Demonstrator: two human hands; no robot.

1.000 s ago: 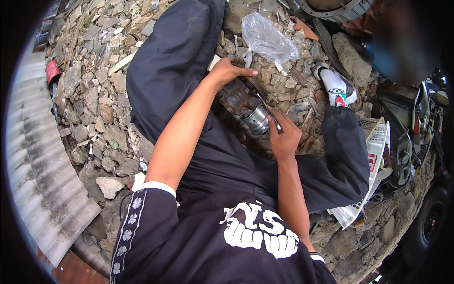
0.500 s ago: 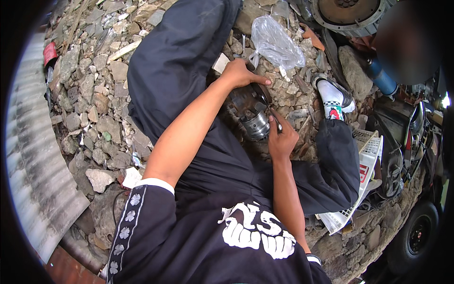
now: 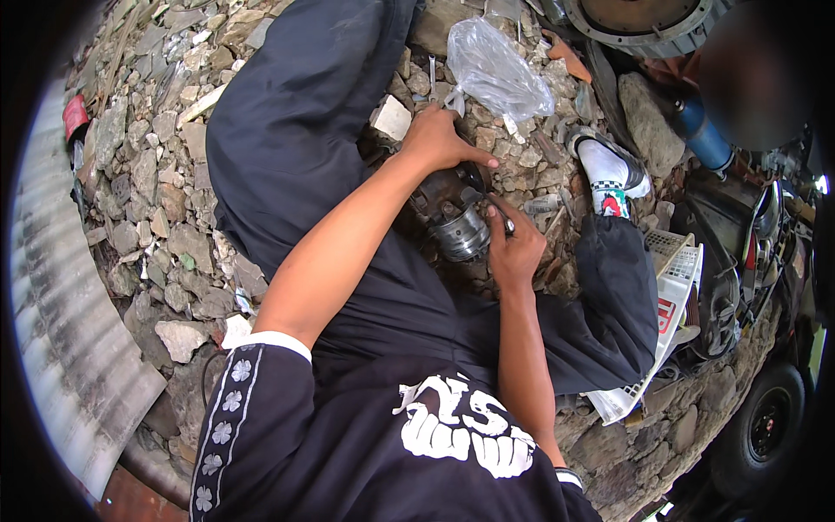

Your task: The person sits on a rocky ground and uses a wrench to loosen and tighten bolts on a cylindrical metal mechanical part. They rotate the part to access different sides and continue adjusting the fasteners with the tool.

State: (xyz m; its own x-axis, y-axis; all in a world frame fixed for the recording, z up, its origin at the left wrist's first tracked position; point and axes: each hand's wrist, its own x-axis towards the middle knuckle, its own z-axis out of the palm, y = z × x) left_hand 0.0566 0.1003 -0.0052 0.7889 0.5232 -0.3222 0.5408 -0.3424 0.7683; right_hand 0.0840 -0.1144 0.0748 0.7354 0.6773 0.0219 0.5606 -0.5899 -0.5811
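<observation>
Between my bent legs in black trousers is a greasy dark metal assembly [image 3: 439,196] with a shiny cylindrical end [image 3: 461,235] toward me. My left hand [image 3: 439,143] grips its far end, thumb stretched over a dark piece there. My right hand [image 3: 515,248], fingers curled, holds a metal tool [image 3: 508,224], perhaps a wrench, against the assembly's right side; much of the tool is hidden. A crumpled clear plastic bag [image 3: 497,68] lies just beyond my hands, near a slim silver wrench [image 3: 432,78] and a white square chunk [image 3: 391,116].
Loose rubble [image 3: 165,200] covers the ground. Corrugated sheet [image 3: 78,339] runs along the left, near a red object [image 3: 76,116]. At right are a white plastic crate [image 3: 646,374], a blue cylinder [image 3: 704,135], piled parts [image 3: 726,261] and a tyre [image 3: 761,426]. A round metal housing [image 3: 645,22] lies top right.
Both hands stay on the assembly; the tool in my right hand sits at a slightly different angle. The view has shifted a little, showing more of the blue cylinder.
</observation>
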